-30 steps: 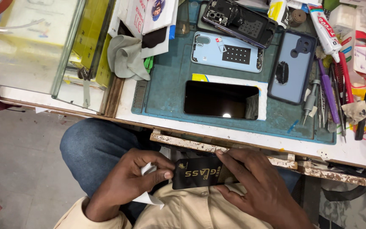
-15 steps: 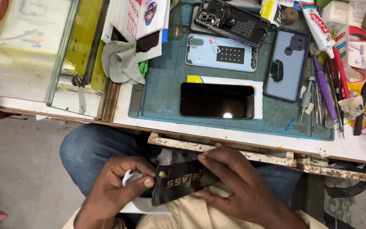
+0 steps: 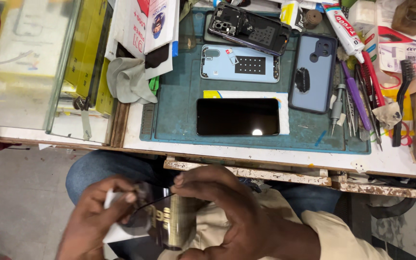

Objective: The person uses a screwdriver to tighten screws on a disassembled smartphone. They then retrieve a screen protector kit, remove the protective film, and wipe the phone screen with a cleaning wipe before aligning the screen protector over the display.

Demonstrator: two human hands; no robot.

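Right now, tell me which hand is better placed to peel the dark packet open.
Probably the left hand: its fingertips pinch the white tab at the dark packet's edge. The right hand lies over the packet and steadies it.

Both hands low over lap, L (image 3: 97, 219) & R (image 3: 227, 212), fingers curled.

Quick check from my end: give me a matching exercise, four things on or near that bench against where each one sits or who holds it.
Things:
1. dark-screened phone
2. grey cloth
3. black brush
4. dark glossy sheet

Places:
A. far right of the bench, among the tools
B. held between both hands, below the bench edge
C. middle of the teal mat, screen up
D. left of the mat, beside the glass case

Pairs: 1-C, 2-D, 3-A, 4-B
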